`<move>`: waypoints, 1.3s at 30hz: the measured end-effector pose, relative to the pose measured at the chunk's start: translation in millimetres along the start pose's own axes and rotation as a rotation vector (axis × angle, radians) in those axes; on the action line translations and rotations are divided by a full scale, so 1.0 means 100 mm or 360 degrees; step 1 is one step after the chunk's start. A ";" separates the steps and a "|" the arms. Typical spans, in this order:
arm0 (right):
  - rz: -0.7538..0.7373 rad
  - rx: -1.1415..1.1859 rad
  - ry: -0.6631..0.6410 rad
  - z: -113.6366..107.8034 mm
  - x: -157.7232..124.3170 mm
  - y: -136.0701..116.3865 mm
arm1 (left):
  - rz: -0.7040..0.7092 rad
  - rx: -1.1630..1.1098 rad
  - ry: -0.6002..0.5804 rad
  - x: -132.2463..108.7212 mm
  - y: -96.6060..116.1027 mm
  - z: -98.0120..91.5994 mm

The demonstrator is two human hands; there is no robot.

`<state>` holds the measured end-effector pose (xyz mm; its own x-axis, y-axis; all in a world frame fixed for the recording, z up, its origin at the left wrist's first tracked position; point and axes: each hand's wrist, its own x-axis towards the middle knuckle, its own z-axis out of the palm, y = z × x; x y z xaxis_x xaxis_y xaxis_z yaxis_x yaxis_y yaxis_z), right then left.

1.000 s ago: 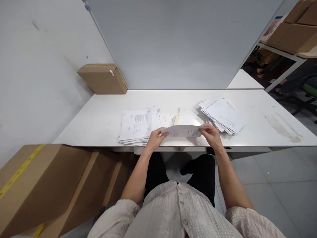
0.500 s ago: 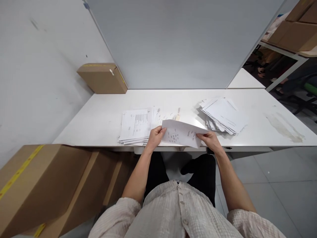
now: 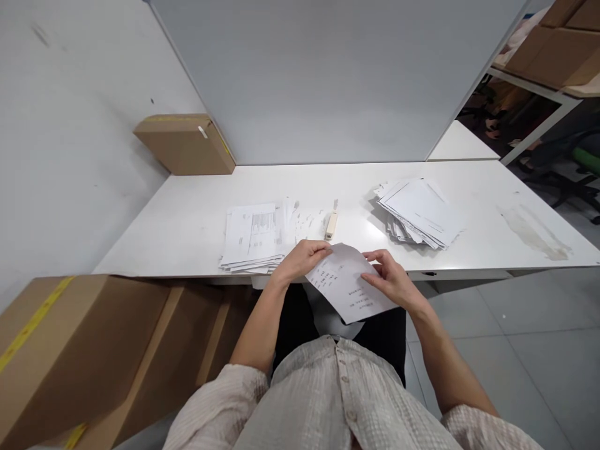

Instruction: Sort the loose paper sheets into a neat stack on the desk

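A printed sheet of paper (image 3: 349, 284) hangs tilted over the desk's front edge, above my lap. At its upper left corner, my left hand (image 3: 304, 257) pinches it between thumb and fingers. My right hand (image 3: 389, 278) is at the sheet's right edge, thumb and forefinger apart, the thumb over the paper. Just beyond the sheet lies a narrow cream-coloured tool (image 3: 331, 225), perhaps a stapler. To the left is a fairly neat stack of printed papers (image 3: 255, 234); to the right, a messier paper pile (image 3: 419, 209) fans out.
The white desk (image 3: 482, 212) backs onto a grey panel (image 3: 328, 81). A cardboard box (image 3: 194, 147) stands at its back left corner. Larger cartons (image 3: 89, 337) are on the left below desk height. Dark marks lie near the tool, and a stain (image 3: 534, 231) at the right.
The sheet has come down toward me and turned, uncovering the cream-coloured tool. My right hand has loosened from the sheet's right end, its fingers now spread; my left hand still pinches it.
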<state>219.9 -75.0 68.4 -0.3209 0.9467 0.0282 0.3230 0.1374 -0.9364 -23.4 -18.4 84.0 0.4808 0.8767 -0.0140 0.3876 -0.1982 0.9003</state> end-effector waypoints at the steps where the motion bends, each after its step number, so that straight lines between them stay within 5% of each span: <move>1: 0.0014 0.0055 -0.0035 0.04 -0.01 0.03 | -0.0048 -0.0006 -0.0034 0.01 -0.03 -0.01; 7: -0.0026 0.0024 -0.0131 0.15 -0.05 0.21 | -0.0190 -0.0073 -0.0185 0.08 -0.22 -0.02; 11: 0.0217 0.0049 -0.0249 0.19 -0.04 0.32 | -0.0226 0.0018 -0.0181 0.12 -0.33 0.00; 17: 0.0650 0.0404 -0.0098 0.12 -0.07 0.47 | -0.0339 -0.0025 -0.0038 0.19 -0.62 -0.01; 25: 0.0781 0.0616 0.0243 0.23 0.01 0.54 | -0.0459 -0.0020 0.0535 0.41 -0.68 0.14; 39: 0.0932 0.0756 0.0318 0.23 0.03 0.48 | -0.0321 0.0278 0.0600 0.49 -0.68 0.21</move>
<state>214.3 -72.1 15.2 -0.0345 0.8672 -0.4967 -0.0400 -0.4978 -0.8664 -10.0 28.7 12.8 0.0751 0.9971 0.0073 0.5865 -0.0501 0.8084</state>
